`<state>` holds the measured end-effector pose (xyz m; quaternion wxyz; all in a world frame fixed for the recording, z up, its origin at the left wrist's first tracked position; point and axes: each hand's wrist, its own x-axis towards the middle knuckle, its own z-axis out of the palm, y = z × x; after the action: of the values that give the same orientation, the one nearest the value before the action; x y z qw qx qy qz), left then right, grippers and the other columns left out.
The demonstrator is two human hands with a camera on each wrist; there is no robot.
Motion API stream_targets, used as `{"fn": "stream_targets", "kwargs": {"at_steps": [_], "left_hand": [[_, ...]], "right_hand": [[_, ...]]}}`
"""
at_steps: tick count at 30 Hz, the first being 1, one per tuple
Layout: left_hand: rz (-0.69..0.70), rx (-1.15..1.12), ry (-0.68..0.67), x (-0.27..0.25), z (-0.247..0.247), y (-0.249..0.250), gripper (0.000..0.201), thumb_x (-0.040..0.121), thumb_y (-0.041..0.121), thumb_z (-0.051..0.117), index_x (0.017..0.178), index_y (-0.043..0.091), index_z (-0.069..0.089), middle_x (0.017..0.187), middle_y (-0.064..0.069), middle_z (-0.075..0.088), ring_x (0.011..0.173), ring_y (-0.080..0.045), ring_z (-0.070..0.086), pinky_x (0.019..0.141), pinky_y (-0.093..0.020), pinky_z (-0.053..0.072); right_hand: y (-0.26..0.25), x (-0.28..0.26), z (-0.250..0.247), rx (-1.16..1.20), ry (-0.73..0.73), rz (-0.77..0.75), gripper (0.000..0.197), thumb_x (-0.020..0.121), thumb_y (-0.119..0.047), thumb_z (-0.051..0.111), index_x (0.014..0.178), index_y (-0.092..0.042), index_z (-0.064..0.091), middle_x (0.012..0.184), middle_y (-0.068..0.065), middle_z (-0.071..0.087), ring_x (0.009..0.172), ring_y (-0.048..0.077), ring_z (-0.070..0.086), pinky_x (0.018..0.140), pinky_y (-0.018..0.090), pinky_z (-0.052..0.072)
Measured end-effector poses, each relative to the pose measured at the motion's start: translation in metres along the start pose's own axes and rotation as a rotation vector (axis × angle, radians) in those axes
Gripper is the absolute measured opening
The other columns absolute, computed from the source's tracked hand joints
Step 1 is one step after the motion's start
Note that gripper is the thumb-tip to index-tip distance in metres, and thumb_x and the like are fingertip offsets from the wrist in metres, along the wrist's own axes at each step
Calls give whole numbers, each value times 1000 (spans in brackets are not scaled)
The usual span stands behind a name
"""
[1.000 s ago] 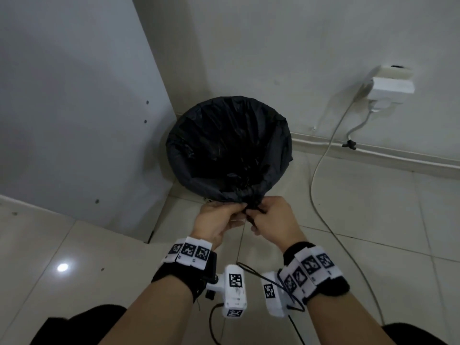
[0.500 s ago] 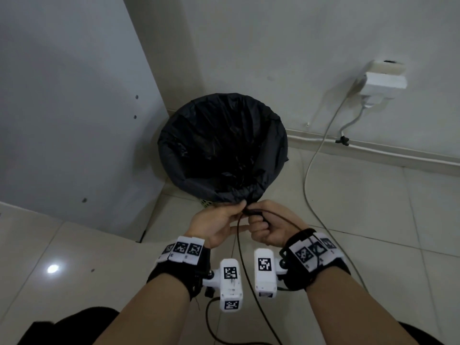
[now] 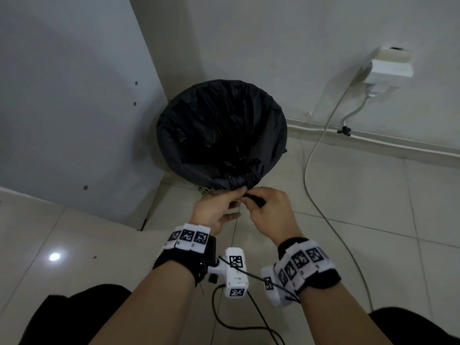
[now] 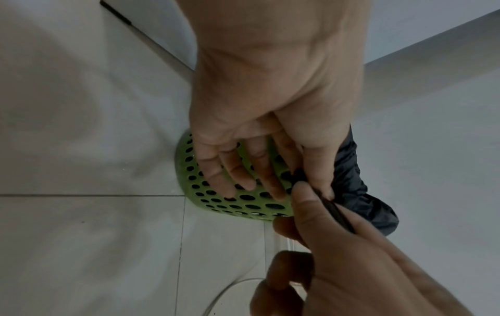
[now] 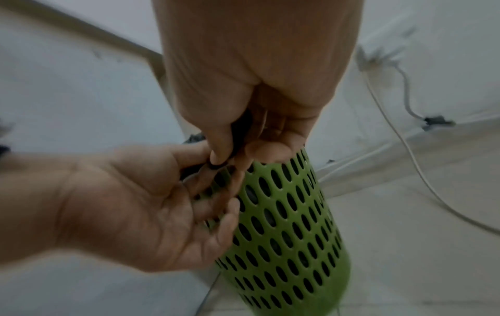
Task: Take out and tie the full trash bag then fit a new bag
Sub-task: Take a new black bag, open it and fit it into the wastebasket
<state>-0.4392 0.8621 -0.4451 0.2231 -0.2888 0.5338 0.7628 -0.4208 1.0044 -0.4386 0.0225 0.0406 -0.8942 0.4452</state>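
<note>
A black trash bag [image 3: 219, 135] lines a green perforated bin [image 3: 204, 189] standing in the corner. The bag's top is folded over the rim. Both hands meet at the near rim. My left hand [image 3: 239, 195] pinches the bag's edge between thumb and forefinger, its other fingers lying straight against the bin [image 4: 216, 198]. My right hand [image 3: 251, 199] pinches a thin twisted black strip of the bag [image 3: 256, 201] and holds it taut towards the right. In the right wrist view the right hand [image 5: 230, 154] grips that strip above the bin [image 5: 284, 224].
A grey cabinet panel [image 3: 62, 108] stands just left of the bin. On the right a white cable [image 3: 313, 195] runs across the tiled floor up to a wall socket with a plug [image 3: 388, 68]. Black camera leads [image 3: 224, 317] hang below my wrists.
My hands, pressed together at the rim before, have drawn slightly apart. The right hand has moved right with a short black strip stretched from the bag's edge.
</note>
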Motion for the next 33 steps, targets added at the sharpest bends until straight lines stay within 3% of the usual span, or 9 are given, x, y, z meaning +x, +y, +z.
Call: {"fn": "stream_targets", "kwargs": {"at_steps": [6,9,11,15,18,22,26,29,33], "left_hand": [[-65,-103,-307,-8,-4,1,26,89,17,56,107,2,66,71,-5,65,71,-20,54,68,-32,54],[-46,-99,-342,-9,-10,1,25,90,11,58,112,0,65,82,-5,72,86,-22,63,79,-38,59],[-13,-72,-262,-7,-9,-2,20,93,5,58,112,3,66,100,-10,74,97,-25,67,84,-43,58],[47,-79,-79,-6,3,-3,13,91,0,63,103,1,69,109,-22,73,91,-28,72,88,-41,59],[63,-114,-11,-7,6,-2,15,89,0,65,103,-2,69,101,-21,75,85,-27,73,81,-38,61],[13,-111,5,-9,7,-2,12,90,8,65,97,-1,71,82,-14,76,71,-22,73,68,-34,59],[-31,-24,-49,-13,5,1,11,91,16,64,96,11,73,75,-4,74,64,-13,72,57,-29,56],[-11,55,-85,-12,0,5,18,91,20,61,104,15,72,91,-3,76,85,-16,71,68,-33,55],[-49,-46,-200,-15,-2,2,26,98,14,45,112,8,66,96,-6,71,92,-20,63,77,-37,53]], "right_hand": [[-19,7,-3,1011,-346,783,19,94,-11,54,75,-12,58,61,4,44,45,15,37,41,22,22],[-12,11,-10,1116,-412,944,18,95,-14,53,77,-17,55,61,-2,42,43,10,31,36,20,19],[-11,10,-10,898,-349,930,9,94,-20,61,87,-14,59,62,1,47,42,10,34,36,20,23],[-15,-1,-5,527,131,624,29,81,-18,78,85,-15,50,67,11,59,42,25,50,40,30,45],[-17,-10,-3,350,170,280,8,82,-13,75,84,-17,69,72,-2,69,57,20,63,56,35,58],[-5,-17,8,-55,111,-112,26,77,-9,75,103,-12,77,91,2,69,72,14,63,69,24,55],[1,-17,20,-127,167,-152,19,79,-12,73,97,-8,78,88,6,68,73,24,64,63,29,54],[0,-10,22,-168,203,-162,5,78,-7,70,78,-9,75,73,4,63,67,21,59,59,22,40],[-5,2,16,349,-21,308,19,93,-8,58,77,-6,69,70,6,68,59,16,62,55,25,48]]}}
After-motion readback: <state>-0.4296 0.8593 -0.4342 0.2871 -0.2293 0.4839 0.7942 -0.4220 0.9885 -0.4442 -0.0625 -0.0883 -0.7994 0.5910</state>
